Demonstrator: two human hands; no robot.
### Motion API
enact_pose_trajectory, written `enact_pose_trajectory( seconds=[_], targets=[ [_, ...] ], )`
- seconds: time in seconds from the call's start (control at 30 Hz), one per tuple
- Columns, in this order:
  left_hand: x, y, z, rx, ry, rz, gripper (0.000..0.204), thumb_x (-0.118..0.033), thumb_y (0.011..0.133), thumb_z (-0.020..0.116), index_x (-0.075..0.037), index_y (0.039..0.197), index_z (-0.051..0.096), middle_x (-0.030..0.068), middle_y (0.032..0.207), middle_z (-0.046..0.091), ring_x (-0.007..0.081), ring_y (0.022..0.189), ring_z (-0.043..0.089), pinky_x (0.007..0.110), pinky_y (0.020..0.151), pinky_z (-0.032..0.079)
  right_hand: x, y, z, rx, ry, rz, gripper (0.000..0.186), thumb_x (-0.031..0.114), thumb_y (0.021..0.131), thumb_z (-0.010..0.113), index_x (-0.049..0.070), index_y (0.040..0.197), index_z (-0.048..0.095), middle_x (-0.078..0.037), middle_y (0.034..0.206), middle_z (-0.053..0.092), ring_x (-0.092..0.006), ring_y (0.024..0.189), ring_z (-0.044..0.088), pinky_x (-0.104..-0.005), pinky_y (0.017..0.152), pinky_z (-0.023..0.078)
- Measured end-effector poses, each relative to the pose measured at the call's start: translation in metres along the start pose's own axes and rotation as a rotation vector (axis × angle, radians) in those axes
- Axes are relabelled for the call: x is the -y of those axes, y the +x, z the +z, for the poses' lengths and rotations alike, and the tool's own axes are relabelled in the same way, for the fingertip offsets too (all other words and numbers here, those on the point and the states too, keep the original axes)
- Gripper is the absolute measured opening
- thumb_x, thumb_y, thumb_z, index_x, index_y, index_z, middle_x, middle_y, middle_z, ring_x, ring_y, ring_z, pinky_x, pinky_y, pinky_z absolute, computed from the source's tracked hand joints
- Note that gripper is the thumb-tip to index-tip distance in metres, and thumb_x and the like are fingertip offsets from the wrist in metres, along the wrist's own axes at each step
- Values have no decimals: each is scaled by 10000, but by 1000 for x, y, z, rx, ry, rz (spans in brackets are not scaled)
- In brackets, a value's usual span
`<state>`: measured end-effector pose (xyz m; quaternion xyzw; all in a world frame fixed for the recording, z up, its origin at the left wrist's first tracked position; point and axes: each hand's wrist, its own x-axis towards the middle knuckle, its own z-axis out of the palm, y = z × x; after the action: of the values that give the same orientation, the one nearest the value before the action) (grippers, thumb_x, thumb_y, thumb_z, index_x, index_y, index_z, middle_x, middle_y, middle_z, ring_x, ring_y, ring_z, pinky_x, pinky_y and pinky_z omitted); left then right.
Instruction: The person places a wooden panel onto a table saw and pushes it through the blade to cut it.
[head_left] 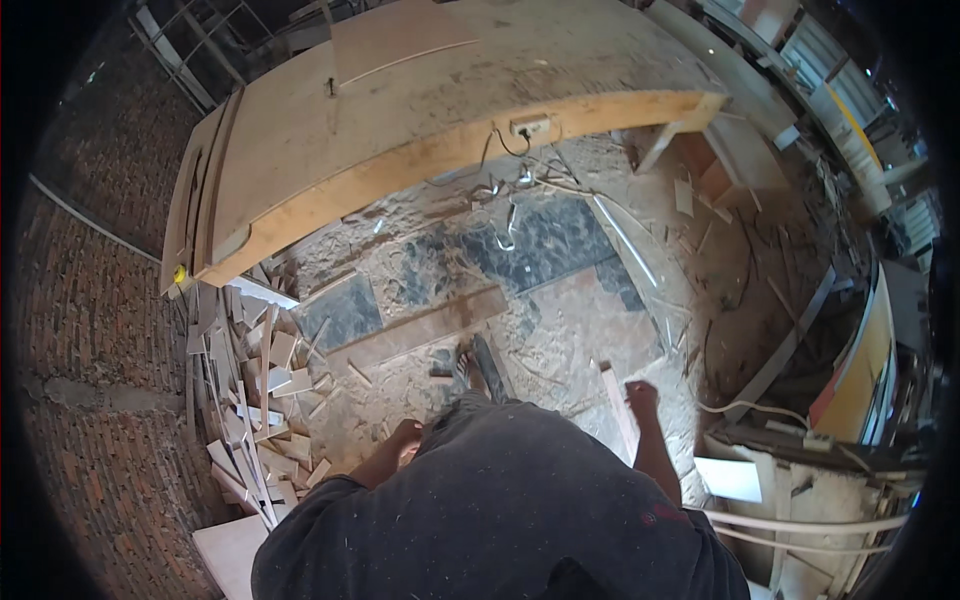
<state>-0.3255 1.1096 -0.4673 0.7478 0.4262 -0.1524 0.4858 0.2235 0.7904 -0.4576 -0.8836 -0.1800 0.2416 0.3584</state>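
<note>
My right hand [642, 397] hangs beside my body with its fingers curled in against a pale wooden strip [618, 412]. The strip points away from me, and its near end is hidden behind my shirt. The fingers seem closed on its edge, though the grip itself is hard to see. Close to my left side, my left hand [407, 436] is partly covered by my body, with its fingers bent. What it holds, if anything, is hidden. One foot [466, 366] shows on the dusty floor.
Ahead stands a long wooden workbench [400, 110] with a power socket [530, 127] on its front edge. Offcuts [285, 380] are heaped by the brick wall [95, 330] at left. Cables and a bright metal strip [625, 240] lie on the floor. Boards [850, 370] lean at right.
</note>
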Motion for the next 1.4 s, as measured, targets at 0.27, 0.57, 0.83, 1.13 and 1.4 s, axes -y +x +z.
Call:
enact_pose_trajectory(
  seconds=[0.27, 0.57, 0.83, 1.13, 1.4],
  targets=[
    [24, 86, -158, -412, -249, -47, 109, -197, 779, 671, -94, 809, 687, 144, 794, 687, 330, 777, 664, 429, 700, 527, 32, -9, 106, 540, -437, -163, 313, 431, 783, 649, 131, 794, 739, -112, 855, 724, -296, 835, 697, -418, 751, 549],
    [-124, 202, -355, -1261, -196, -184, 189, -220, 828, 643, -32, 829, 663, 162, 813, 677, 314, 768, 659, 428, 711, 517, 220, 199, 140, -104, -516, -366, 329, 291, 847, 566, 25, 683, 668, -197, 650, 640, -405, 630, 635, -507, 621, 485],
    [-181, 331, -524, -1376, -17, -169, 577, -269, 833, 707, 90, 1253, 544, 290, 1285, 542, 419, 1201, 521, 446, 1043, 420, 594, 498, 229, -176, -115, -476, 187, 182, 878, 628, 6, 893, 689, -81, 687, 660, -178, 626, 615, -341, 611, 487],
    [-199, 431, -598, -831, 59, -430, 1031, -492, 779, 739, 73, 1479, 234, 273, 1573, 122, 436, 1452, 143, 469, 1187, 190, 880, 751, 459, 517, 846, 47, 384, 278, 906, 611, 81, 1234, 573, -78, 1060, 641, -188, 951, 626, -375, 824, 493],
    [-214, 442, -596, -840, 31, -377, 1109, -474, 716, 794, 50, 1497, 206, 277, 1581, 71, 436, 1466, 91, 447, 1183, 216, 961, 836, 561, 593, 1218, 600, 760, 395, 882, 609, 126, 1479, 224, -188, 1416, 364, -311, 1271, 418, -477, 1040, 348]
  ],
)
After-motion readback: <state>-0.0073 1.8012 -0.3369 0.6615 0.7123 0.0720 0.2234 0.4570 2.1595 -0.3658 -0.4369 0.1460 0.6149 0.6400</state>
